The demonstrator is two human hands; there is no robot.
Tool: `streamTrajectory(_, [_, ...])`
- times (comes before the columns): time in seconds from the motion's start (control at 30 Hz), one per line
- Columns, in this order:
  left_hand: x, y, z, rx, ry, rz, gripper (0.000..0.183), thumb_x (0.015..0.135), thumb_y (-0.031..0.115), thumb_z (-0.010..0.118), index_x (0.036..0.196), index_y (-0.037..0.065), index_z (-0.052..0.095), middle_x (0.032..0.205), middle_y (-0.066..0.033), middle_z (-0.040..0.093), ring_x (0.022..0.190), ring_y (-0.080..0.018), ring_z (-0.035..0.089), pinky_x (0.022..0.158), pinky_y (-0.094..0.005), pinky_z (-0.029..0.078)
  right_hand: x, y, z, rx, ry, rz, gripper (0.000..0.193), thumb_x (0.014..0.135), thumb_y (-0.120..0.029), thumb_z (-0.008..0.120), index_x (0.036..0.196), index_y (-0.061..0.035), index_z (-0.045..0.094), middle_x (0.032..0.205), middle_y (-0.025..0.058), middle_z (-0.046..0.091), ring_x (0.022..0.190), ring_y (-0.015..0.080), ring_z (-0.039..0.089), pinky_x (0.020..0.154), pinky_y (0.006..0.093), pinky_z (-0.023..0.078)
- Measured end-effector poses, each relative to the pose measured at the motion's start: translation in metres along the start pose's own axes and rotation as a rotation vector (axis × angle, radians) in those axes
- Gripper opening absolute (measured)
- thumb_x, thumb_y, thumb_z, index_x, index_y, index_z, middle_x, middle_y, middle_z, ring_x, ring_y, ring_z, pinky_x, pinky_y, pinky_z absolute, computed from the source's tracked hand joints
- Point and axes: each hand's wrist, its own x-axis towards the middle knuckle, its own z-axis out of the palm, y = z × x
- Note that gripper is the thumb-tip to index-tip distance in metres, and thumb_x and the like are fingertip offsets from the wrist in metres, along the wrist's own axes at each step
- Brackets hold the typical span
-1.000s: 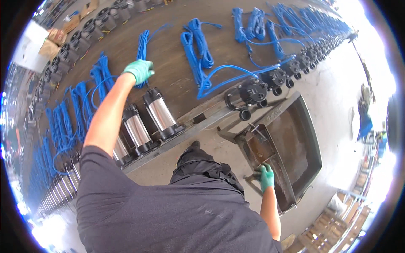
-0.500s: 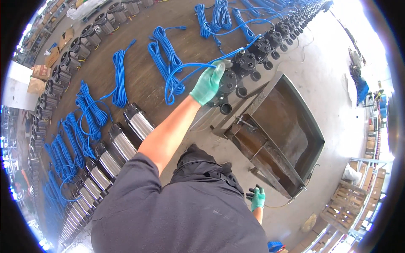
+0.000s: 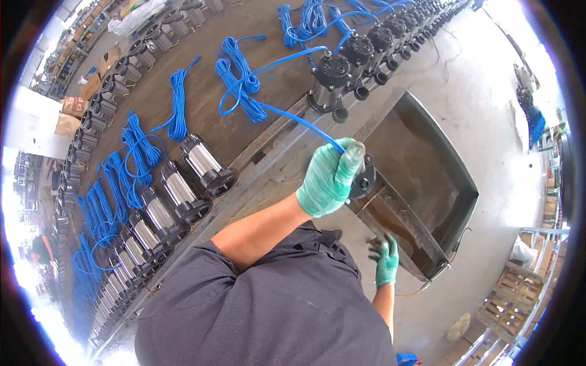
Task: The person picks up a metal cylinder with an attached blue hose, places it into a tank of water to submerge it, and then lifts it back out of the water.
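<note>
My left hand [image 3: 329, 177], in a green knit glove, is closed around the top of a submersible pump. The pump's black round cover [image 3: 364, 178] shows beside my fingers; the rest of its body is hidden. A blue cable [image 3: 311, 127] runs from under my grip back to a coil [image 3: 244, 100] on the table. My right hand [image 3: 386, 261], gloved alike, is held over the near edge of a metal trough [image 3: 467, 213] with its fingers apart and nothing in it. The held pump is above the trough's left part.
Upright pumps with black tops [image 3: 329, 73] line the table edge ahead. On the left lie several silver pumps [image 3: 204, 161] with blue cable coils [image 3: 177, 110] behind them. Grey motor housings [image 3: 143, 53] stand along the far side. A wooden pallet [image 3: 506, 299] is at the lower right.
My left hand has lifted a pump from the table's row and brought it nearer and right, over the trough, its cable trailing. My right hand has risen slightly toward the trough.
</note>
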Motion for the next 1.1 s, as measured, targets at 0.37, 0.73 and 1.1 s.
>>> streamTrajectory(0.37, [-0.012, -0.075, 0.069, -0.155, -0.095, -0.249, 0.041, 0.107, 0.037, 0.053, 0.083, 0.006, 0.064, 0.067, 0.0005, 0.059, 0.068, -0.0086, 0.052, 0.068, -0.0285, 0.046, -0.001, -0.04, -0.021, -0.042, 0.15, -0.114, 0.035, 0.095, -0.001, 0.048, 0.13, -0.0032, 0.055, 0.106, 0.0105, 0.066, 0.053, 0.0109, 0.056, 0.044, 0.0245, 0.044])
streamTrajectory(0.73, [-0.013, -0.242, 0.053, 0.856, -0.238, -0.566, 0.055, 0.103, 0.051, 0.049, 0.112, 0.001, 0.07, 0.102, -0.029, 0.07, 0.097, -0.0471, 0.063, 0.092, -0.046, 0.048, 0.04, -0.076, -0.084, -0.861, 0.412, -0.34, 0.035, 0.083, -0.021, 0.072, 0.113, -0.0041, 0.07, 0.101, 0.0187, 0.07, 0.096, 0.0355, 0.068, 0.088, 0.0431, 0.054])
streamTrajectory(1.1, [-0.034, -0.238, 0.042, 0.953, -0.268, -0.386, 0.046, 0.098, 0.043, 0.06, 0.108, 0.0, 0.07, 0.103, -0.0209, 0.073, 0.099, -0.0351, 0.069, 0.092, -0.0427, 0.051, 0.032, -0.04, -0.099, -0.51, 0.402, -0.406, 0.054, 0.095, -0.038, 0.07, 0.139, -0.0082, 0.057, 0.103, 0.0161, 0.066, 0.091, 0.0276, 0.065, 0.084, 0.04, 0.054])
